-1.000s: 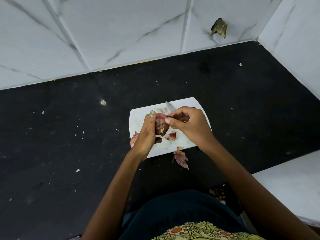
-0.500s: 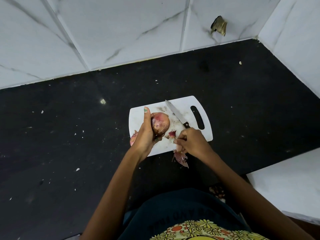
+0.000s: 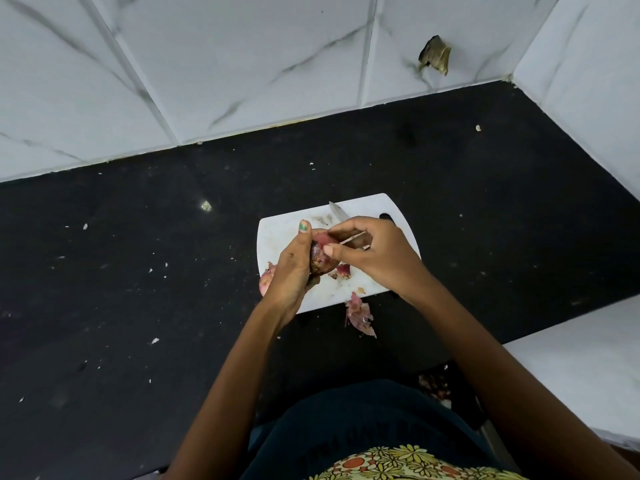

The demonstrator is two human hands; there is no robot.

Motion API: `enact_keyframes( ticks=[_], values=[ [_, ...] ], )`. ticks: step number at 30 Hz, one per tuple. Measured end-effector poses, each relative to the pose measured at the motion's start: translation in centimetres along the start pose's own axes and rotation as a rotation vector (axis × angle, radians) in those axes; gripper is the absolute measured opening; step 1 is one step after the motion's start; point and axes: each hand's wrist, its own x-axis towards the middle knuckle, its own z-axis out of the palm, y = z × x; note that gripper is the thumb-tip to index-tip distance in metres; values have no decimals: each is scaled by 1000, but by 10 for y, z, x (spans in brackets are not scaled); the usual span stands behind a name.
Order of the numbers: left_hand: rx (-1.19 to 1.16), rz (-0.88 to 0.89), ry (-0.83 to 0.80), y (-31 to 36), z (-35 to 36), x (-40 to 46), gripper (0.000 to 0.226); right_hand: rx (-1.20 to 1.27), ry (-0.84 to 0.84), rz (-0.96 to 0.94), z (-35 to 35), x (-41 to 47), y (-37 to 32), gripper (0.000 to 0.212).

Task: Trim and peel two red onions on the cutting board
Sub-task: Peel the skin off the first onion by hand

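A white cutting board (image 3: pixel 282 233) lies on the black counter. My left hand (image 3: pixel 292 271) grips a red onion (image 3: pixel 321 259), partly peeled, just above the board. My right hand (image 3: pixel 375 258) meets the onion from the right, and its thumb and fingers pinch a thin strip of onion skin (image 3: pixel 354 239) at the top. A knife (image 3: pixel 337 213) lies on the board behind my hands, with only its blade tip showing. A second red onion (image 3: pixel 265 282) peeks out at the board's left edge, mostly hidden by my left hand.
A trimmed onion piece (image 3: pixel 344 270) lies on the board near its front. A pile of peels (image 3: pixel 360 315) sits on the counter (image 3: pixel 138 271) just off the board's front edge. White tiled walls rise behind and to the right. A white surface (image 3: pixel 581 368) lies at lower right.
My right hand has moved from the peel pile at the board's front edge back up to the onion and has pinched its skin. My left hand has turned the onion slightly.
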Motion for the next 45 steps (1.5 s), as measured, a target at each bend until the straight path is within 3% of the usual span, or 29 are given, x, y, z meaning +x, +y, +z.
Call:
enact_keyframes(
  ticks=[7, 11, 16, 20, 28, 32, 36, 39, 40, 42, 45],
  values=[
    [19, 37, 15, 1, -1, -3, 66, 14, 49, -12, 5, 1, 2, 25],
    [-4, -2, 54, 1, -1, -5, 80, 3, 143, -42, 6, 2, 5, 13],
    [-81, -57, 71, 5, -1, -7, 93, 270, 161, 97, 4, 2, 9, 10],
    [-214, -104, 35, 7, -1, -9, 79, 416, 258, 158, 4, -1, 16, 9],
    [-291, -89, 27, 3, -1, -9, 78, 338, 389, 216, 0, -9, 41, 17],
    [-308, -77, 54, -1, -3, -6, 54, 111, 187, 266, -1, -15, 52, 17],
    [-300, -108, 67, 0, -2, -8, 56, -96, -61, 356, 8, -19, 64, 13],
    [-268, -87, 34, -1, -1, -9, 55, -371, -84, 273, 12, -22, 69, 5],
    [-251, -71, 20, -1, -1, -9, 54, -434, -46, 212, 11, -22, 67, 13],
    [-192, -35, 10, -2, -1, -9, 53, -352, 41, 131, 7, -22, 54, 23],
    [-108, 0, -16, -1, 1, -12, 58, 154, -68, 193, -3, -19, 26, 24]
  ],
)
